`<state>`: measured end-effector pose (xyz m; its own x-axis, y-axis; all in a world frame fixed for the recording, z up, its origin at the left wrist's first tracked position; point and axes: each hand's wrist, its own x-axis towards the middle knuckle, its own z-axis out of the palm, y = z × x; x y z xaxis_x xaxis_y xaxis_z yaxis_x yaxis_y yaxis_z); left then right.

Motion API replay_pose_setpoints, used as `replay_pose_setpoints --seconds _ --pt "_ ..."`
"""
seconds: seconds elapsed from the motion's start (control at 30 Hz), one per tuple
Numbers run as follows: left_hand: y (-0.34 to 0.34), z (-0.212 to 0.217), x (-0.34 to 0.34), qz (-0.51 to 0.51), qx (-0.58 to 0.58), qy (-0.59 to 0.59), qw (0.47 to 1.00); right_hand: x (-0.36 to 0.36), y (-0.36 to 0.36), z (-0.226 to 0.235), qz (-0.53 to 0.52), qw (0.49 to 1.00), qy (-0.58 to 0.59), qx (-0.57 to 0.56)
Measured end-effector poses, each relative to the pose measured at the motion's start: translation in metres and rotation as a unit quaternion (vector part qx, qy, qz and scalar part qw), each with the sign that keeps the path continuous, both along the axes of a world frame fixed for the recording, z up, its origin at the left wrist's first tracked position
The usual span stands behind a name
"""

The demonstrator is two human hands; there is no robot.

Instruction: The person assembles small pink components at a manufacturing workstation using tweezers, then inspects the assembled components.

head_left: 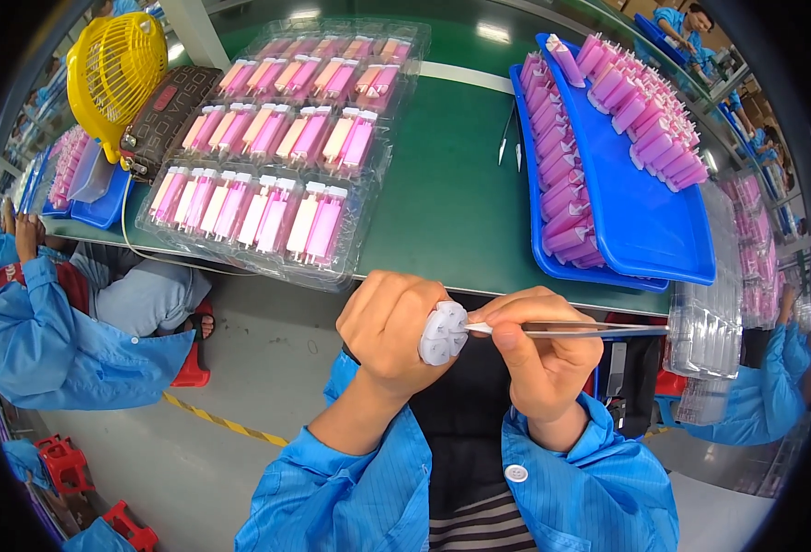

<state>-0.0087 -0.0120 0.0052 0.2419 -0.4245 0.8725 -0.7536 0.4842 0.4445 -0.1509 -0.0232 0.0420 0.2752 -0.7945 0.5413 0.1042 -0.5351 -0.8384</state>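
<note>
White cluster of small rounded pieces, held just in front of the near edge of the surface rather than resting on it. The hands are near each other but apart: the left hand is closed around the cluster, leaving its face bare toward the right, probably so that the pieces stay steady and within reach of a tool. The right hand pinches slender metal tweezers between thumb and fingers close to the white tip, a grip that likely favours fine control; the shaft extends well past the hand to the right, and the tip meets the cluster. Beyond, to the left, a clear moulded tray keeps pink-and-cream blocks in rows, its pockets presumably preventing contact between groups. To the right, an upper blue tray overlaps a lower blue tray, an arrangement that seems to save room while leaving the pink pieces along the lower tray's left side accessible.
</note>
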Motion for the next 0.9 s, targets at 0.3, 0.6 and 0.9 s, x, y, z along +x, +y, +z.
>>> replay_pose_setpoints --seconds 0.3,0.6,0.9 --pt "-0.001 0.004 -0.001 0.008 -0.021 0.04 0.999 0.001 0.004 -0.009 0.073 0.971 -0.177 0.141" --pt "0.01 0.01 -0.001 -0.148 0.172 0.154 0.962 -0.013 -0.017 0.009 0.102 0.994 -0.035 -0.001" --pt "0.013 0.013 -0.001 -0.196 0.239 0.191 0.932 -0.015 -0.022 0.021 0.102 0.994 0.032 0.017"
